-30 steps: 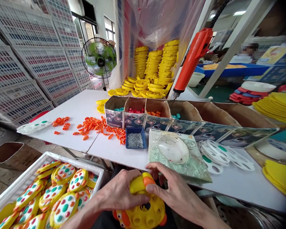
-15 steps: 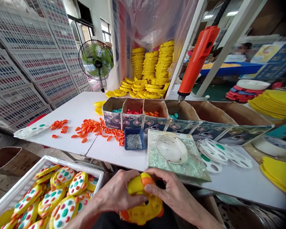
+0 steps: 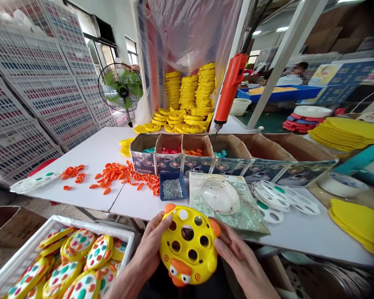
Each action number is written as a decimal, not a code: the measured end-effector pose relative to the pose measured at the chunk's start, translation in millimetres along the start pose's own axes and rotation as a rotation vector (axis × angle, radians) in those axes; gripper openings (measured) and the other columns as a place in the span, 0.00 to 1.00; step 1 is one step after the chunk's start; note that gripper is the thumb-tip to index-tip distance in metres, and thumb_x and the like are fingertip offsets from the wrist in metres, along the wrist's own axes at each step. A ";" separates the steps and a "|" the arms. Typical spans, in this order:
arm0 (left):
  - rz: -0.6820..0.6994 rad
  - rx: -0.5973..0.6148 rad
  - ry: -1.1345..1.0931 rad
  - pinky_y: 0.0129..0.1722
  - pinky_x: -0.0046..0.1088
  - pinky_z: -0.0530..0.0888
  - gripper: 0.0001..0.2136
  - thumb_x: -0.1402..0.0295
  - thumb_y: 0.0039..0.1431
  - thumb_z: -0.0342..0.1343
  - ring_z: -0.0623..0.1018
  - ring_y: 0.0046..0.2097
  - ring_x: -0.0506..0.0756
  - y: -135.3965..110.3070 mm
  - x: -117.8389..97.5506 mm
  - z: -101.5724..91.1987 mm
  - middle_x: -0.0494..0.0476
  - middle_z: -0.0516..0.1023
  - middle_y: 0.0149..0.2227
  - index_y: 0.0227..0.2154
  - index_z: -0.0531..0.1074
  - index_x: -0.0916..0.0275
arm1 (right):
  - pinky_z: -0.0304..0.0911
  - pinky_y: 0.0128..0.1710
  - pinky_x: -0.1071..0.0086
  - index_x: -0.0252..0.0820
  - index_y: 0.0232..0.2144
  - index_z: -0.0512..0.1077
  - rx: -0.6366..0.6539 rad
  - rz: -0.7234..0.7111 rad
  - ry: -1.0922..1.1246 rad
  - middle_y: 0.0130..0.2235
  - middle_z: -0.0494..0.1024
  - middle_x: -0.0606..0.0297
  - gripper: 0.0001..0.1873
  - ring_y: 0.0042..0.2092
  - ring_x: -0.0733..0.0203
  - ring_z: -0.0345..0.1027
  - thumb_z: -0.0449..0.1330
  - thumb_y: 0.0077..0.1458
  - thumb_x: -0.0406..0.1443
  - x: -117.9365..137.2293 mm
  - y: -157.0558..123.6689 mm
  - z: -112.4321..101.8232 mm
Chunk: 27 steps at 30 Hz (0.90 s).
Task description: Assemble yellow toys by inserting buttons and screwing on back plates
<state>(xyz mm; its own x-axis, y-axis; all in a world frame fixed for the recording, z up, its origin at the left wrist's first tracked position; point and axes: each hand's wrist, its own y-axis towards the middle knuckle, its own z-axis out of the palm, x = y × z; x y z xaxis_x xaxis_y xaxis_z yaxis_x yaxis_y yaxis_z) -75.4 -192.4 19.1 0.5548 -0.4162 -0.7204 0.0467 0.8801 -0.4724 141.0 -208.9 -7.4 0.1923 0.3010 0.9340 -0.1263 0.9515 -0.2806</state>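
Note:
Both my hands hold a yellow plastic toy shell [image 3: 204, 261] above my lap. Round holes pierce its face, and a cartoon head with white eyes and an orange patch points down toward me. My left hand [image 3: 153, 241] grips its left edge, thumb on the front near an orange foot. At the opposite edge, my right hand [image 3: 233, 254] has its thumb at the rim and its fingers behind, by another orange foot. Just beyond lie a blue tray [image 3: 162, 195] of small metal screws and a flat boxed pack [image 3: 252, 216] with a clear oval dish [image 3: 220, 195] on it.
An orange electric screwdriver [image 3: 232, 89] hangs over a row of cardboard bins [image 3: 143, 162]. Orange pieces [image 3: 115, 174] are spread at left, white perforated plates [image 3: 269, 197] at right. Finished toys fill a white crate [image 3: 131, 241] at lower left. Yellow shells [image 3: 188, 93] are stacked behind.
The toy shell has been turned so its holed front and head face me, and is raised slightly. My hands have moved apart to its two sides. The view has shifted a little.

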 end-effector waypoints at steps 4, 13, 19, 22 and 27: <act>0.001 -0.068 -0.028 0.43 0.34 0.80 0.19 0.59 0.56 0.69 0.85 0.40 0.59 -1.9 3.9 5.7 0.58 0.86 0.38 0.46 0.74 0.61 | 0.65 0.62 0.55 0.51 0.60 0.72 -0.029 -0.011 0.142 0.61 0.75 0.56 0.32 0.65 0.44 0.65 0.68 0.55 0.50 -5.4 -4.3 2.8; -0.032 0.419 0.569 0.34 0.24 0.72 0.17 0.55 0.55 0.67 0.80 0.33 0.53 -3.4 -16.7 12.4 0.54 0.82 0.32 0.39 0.79 0.64 | 0.70 0.54 0.55 0.47 0.55 0.76 0.267 -0.002 0.008 0.55 0.80 0.55 0.27 0.58 0.43 0.72 0.68 0.56 0.49 16.7 -14.7 -7.4; 0.301 0.350 0.497 0.59 0.39 0.70 0.25 0.51 0.60 0.63 0.74 0.61 0.65 -7.4 -30.6 12.7 0.65 0.79 0.56 0.56 0.75 0.60 | 0.73 0.50 0.55 0.49 0.51 0.79 0.018 -0.016 0.349 0.52 0.82 0.58 0.24 0.52 0.44 0.77 0.69 0.54 0.49 3.1 -24.3 -18.6; 0.282 0.402 0.217 0.61 0.44 0.70 0.27 0.52 0.57 0.66 0.73 0.63 0.68 -11.7 -3.5 10.7 0.68 0.77 0.59 0.56 0.75 0.60 | 0.71 0.54 0.50 0.51 0.57 0.74 -0.118 -0.097 0.507 0.55 0.81 0.57 0.33 0.57 0.42 0.73 0.70 0.52 0.51 -6.7 -28.5 -15.6; 0.175 0.381 -0.045 0.64 0.42 0.67 0.23 0.60 0.58 0.68 0.71 0.65 0.66 -18.3 41.3 37.8 0.62 0.77 0.61 0.56 0.75 0.57 | 0.67 0.59 0.48 0.50 0.57 0.74 -0.098 -0.101 0.617 0.55 0.81 0.56 0.37 0.60 0.41 0.71 0.74 0.46 0.51 -24.1 -27.5 7.1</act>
<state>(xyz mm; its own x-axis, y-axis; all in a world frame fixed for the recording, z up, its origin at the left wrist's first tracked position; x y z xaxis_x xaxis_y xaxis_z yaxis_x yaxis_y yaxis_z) -22.0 -217.1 17.2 0.6168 -0.2500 -0.7464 0.2481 0.9616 -0.1172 133.0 -242.7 -20.7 0.7278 0.1635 0.6660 0.0054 0.9698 -0.2440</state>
